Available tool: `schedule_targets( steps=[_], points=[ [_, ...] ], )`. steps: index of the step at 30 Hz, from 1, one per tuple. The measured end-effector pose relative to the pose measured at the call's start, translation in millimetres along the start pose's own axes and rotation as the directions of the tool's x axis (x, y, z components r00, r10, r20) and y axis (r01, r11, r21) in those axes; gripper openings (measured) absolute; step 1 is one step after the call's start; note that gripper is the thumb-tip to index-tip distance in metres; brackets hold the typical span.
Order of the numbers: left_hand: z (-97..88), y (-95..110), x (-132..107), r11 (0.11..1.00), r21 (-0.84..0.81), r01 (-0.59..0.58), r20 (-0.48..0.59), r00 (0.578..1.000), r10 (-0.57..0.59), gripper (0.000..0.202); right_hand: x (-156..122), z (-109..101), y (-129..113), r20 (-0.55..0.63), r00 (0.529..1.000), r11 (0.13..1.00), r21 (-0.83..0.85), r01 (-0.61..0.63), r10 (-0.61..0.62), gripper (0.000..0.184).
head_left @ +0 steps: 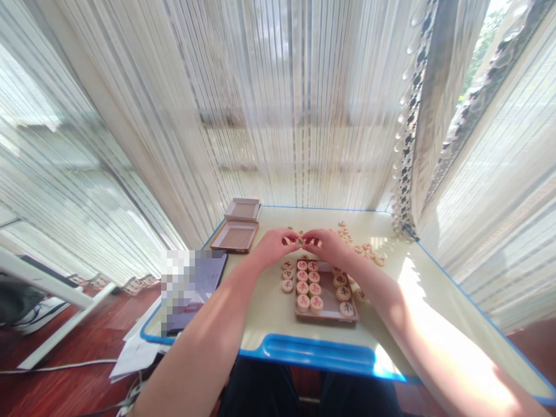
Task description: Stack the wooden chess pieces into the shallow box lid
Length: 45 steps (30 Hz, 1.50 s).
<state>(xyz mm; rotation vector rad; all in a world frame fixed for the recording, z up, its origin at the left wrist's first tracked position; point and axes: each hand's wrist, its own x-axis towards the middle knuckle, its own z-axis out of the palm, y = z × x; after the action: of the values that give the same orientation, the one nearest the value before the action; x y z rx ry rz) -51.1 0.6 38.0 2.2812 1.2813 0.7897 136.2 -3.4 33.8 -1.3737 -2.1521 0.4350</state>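
Observation:
Above the far side of a shallow box [329, 319], my left hand [278, 243] and my right hand [328, 246] meet fingertip to fingertip. Between them is a round xiangqi piece [300, 241] with a black character, and both hands appear to pinch it. Two columns of red-marked pieces [315, 289] stand in the left part of the box. Black-marked pieces [345, 308] line its right side, partly covered by my right forearm. Just left of the box, a short column of black-marked pieces [287, 275] lies on the table.
Loose pieces [367, 247] are scattered beyond and right of my hands. Two shallow trays [234, 236] sit at the table's far left corner. A dark flat device [204, 289], partly pixelated, lies at the left edge. The blue-rimmed table [417, 324] stands against striped curtains [295, 116].

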Motion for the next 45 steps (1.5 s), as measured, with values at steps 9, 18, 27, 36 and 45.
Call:
schedule_targets(
  steps=[9, 18, 27, 36, 45],
  points=[
    [-4.3, 6.6, -1.8, 0.998, -0.064, -0.014, -0.018, 1.0, 0.013, 0.025, -1.1, -3.4, 0.1, -0.035, 0.999, 0.998, 0.05, 0.035, -0.033, 0.021],
    [-0.8, 12.0, -3.4, 0.993, -0.117, -0.034, -0.121, 0.993, 0.019, 0.025, -5.1, -16.3, -2.9, -0.054, 0.995, 0.987, 0.132, 0.09, -0.083, 0.025],
    [6.3, 36.9, -12.3, 0.982, -0.13, -0.141, -0.098, 0.987, 0.128, 0.024, -30.3, -40.2, -10.3, -0.048, 0.995, 0.991, 0.093, 0.096, -0.092, 0.019],
    [26.0, 58.2, -18.3, 0.956, -0.199, -0.215, -0.05, 0.977, 0.209, 0.026, -84.0, -36.6, 0.8, -0.24, 0.97, 0.969, 0.229, 0.091, -0.034, 0.029],
    [52.9, 70.2, -34.1, 0.893, 0.084, -0.443, -0.253, 0.857, 0.449, 0.022, -115.4, -37.8, 8.9, -0.252, 0.967, 0.965, 0.258, 0.038, 0.03, 0.033]
  ],
)
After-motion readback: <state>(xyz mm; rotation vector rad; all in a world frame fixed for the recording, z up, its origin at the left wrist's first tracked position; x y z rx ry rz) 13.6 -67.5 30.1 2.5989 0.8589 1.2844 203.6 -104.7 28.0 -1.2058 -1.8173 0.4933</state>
